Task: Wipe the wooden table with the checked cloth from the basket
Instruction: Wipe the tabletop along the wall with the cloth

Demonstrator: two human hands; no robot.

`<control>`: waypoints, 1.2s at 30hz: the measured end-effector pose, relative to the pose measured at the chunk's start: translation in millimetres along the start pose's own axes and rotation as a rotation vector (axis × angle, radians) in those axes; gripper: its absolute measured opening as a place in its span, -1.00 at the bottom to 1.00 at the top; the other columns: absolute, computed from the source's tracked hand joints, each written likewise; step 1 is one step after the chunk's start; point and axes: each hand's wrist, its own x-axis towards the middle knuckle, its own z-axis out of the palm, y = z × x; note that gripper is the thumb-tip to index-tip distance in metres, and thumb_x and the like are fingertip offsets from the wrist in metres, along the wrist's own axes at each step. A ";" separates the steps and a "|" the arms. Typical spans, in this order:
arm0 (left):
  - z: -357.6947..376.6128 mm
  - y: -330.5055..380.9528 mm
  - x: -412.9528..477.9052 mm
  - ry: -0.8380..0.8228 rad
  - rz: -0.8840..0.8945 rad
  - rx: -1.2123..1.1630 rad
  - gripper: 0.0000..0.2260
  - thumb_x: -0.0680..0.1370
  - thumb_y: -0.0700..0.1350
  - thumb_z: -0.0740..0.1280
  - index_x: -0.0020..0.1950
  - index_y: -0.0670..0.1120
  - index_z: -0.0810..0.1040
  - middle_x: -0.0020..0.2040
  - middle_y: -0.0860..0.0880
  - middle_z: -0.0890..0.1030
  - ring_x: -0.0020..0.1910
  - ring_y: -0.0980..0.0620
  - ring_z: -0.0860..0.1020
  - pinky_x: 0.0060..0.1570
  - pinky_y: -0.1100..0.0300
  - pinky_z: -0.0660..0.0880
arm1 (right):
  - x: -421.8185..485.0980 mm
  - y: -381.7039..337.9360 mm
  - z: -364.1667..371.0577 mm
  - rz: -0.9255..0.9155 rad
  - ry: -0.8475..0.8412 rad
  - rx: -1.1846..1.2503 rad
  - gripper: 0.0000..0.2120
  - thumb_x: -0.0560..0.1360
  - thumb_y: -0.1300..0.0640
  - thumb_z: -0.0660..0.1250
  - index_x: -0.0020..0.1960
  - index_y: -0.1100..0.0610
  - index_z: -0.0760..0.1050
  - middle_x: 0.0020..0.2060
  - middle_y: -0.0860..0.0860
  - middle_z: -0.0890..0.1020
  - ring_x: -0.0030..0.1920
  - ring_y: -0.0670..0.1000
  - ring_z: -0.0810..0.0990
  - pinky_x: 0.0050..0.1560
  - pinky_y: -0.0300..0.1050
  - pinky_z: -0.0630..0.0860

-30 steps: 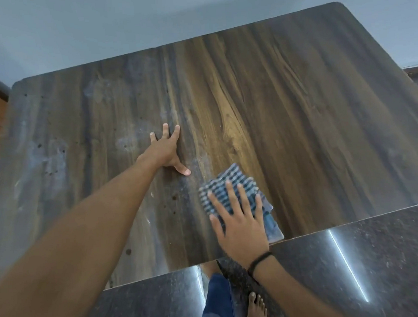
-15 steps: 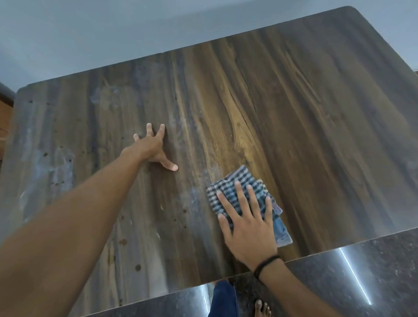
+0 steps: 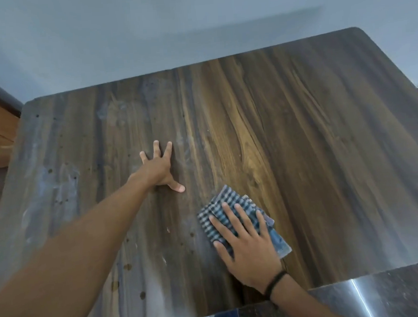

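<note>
Four straight fingers [image 3: 243, 219] of our right hand [image 3: 249, 249] lie spread flat on the folded blue-and-white checked cloth [image 3: 219, 203], pressing it down rather than curling round it, with the thumb along its near left edge. The cloth shows beneath and just beyond our fingertips, its long axis running on a slant from far left to near right. It sits on the dark brown streaked wooden bench [image 3: 313, 138], close to the near edge and a little right of the middle. Our left hand [image 3: 158, 168] is farther out and to the left, apart from the cloth, fingers splayed flat on the wood and holding nothing; we judge that it only braces us. Beyond it, toward the bench's left side, we see pale dusty smears [image 3: 56, 188], and nearer us some small dark spots [image 3: 127, 266]. So the unwiped ground seems to lie left of the cloth, and the right hand, already on it, is the one to sweep that way; the left hand stands near that path and may need to lift. A dark polished stone counter [image 3: 397, 291] meets the near edge. No basket is in view.
</note>
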 end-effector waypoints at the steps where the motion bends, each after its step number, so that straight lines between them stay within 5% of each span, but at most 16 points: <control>1: 0.8 1.0 -1.1 -0.005 0.002 -0.001 0.35 0.24 0.18 0.64 0.55 0.13 -0.44 0.54 -0.03 -0.49 0.52 -0.43 -0.30 0.44 -0.41 0.06 | 9.0 11.4 -4.6 0.005 -0.004 -0.014 -0.45 0.64 -0.32 -0.11 0.61 -0.26 -0.02 0.62 -0.12 -0.11 0.62 0.03 -0.10 0.53 0.34 -0.13; 5: -1.9 4.2 -3.8 -0.028 -0.020 0.005 0.35 0.26 0.16 0.64 0.54 0.14 -0.47 0.53 -0.01 -0.52 0.52 -0.41 -0.31 0.40 -0.43 0.06 | 88.9 1.4 -16.6 0.267 0.069 0.021 -0.42 0.64 -0.28 -0.14 0.63 -0.17 -0.07 0.63 -0.01 -0.08 0.62 0.10 -0.14 0.53 0.35 -0.18; 10: -4.4 8.3 -2.0 -0.073 -0.034 0.035 0.33 0.30 0.16 0.61 0.51 0.11 -0.52 0.50 -0.04 -0.56 0.51 -0.41 -0.34 0.44 -0.40 0.03 | 81.9 16.7 -19.5 -0.042 -0.013 -0.051 -0.45 0.64 -0.30 -0.14 0.61 -0.24 -0.05 0.62 -0.09 -0.12 0.62 0.05 -0.17 0.54 0.31 -0.19; 14: -6.0 11.2 2.2 -0.102 -0.056 0.060 0.35 0.30 0.20 0.60 0.48 0.08 -0.57 0.48 -0.08 -0.58 0.49 -0.46 -0.33 0.44 -0.40 0.01 | 138.8 12.8 -25.4 0.223 0.102 -0.012 -0.42 0.65 -0.25 -0.10 0.63 -0.15 -0.02 0.63 -0.01 -0.02 0.62 0.09 -0.11 0.54 0.33 -0.17; 19: -12.0 11.7 8.8 -0.113 -0.063 0.114 0.35 0.29 0.27 0.57 0.47 0.04 -0.57 0.50 -0.11 -0.55 0.49 -0.48 -0.29 0.49 -0.34 -0.01 | 131.5 13.8 -20.5 0.134 0.096 -0.028 -0.41 0.64 -0.28 -0.11 0.63 -0.17 -0.06 0.63 -0.03 -0.05 0.62 0.05 -0.15 0.55 0.30 -0.16; 23: -36.1 6.0 24.7 -0.051 -0.027 0.071 0.34 0.28 0.27 0.58 0.53 0.04 -0.50 0.54 -0.05 -0.49 0.51 -0.46 -0.27 0.49 -0.32 -0.01 | 195.3 5.2 -33.5 0.326 0.145 0.033 -0.41 0.63 -0.25 -0.11 0.63 -0.15 -0.04 0.63 0.03 0.01 0.62 0.12 -0.11 0.53 0.35 -0.19; 27: -63.8 -10.3 47.1 -0.020 -0.014 -0.010 0.34 0.26 0.24 0.60 0.53 0.12 -0.49 0.52 0.02 -0.53 0.52 -0.42 -0.31 0.47 -0.37 0.04 | 164.2 -2.0 -23.2 0.095 0.075 -0.014 -0.42 0.64 -0.30 -0.16 0.62 -0.19 -0.08 0.63 -0.07 -0.08 0.61 0.03 -0.21 0.54 0.31 -0.20; 32: -82.9 -32.2 66.3 0.009 -0.004 -0.016 0.35 0.24 0.24 0.61 0.54 0.14 -0.47 0.53 0.04 -0.51 0.51 -0.38 -0.35 0.46 -0.40 0.01 | 230.1 7.6 -40.8 0.305 0.151 0.030 -0.42 0.64 -0.27 -0.10 0.63 -0.19 -0.02 0.63 -0.01 0.01 0.62 0.09 -0.11 0.53 0.32 -0.22; 36: -98.9 -34.6 90.5 0.031 0.027 0.009 0.37 0.20 0.30 0.59 0.53 0.14 -0.47 0.53 0.03 -0.50 0.51 -0.36 -0.38 0.45 -0.43 -0.04 | 203.7 -8.7 -29.0 0.143 0.111 -0.003 -0.43 0.63 -0.31 -0.12 0.61 -0.23 -0.05 0.63 -0.05 -0.07 0.62 0.05 -0.18 0.54 0.29 -0.25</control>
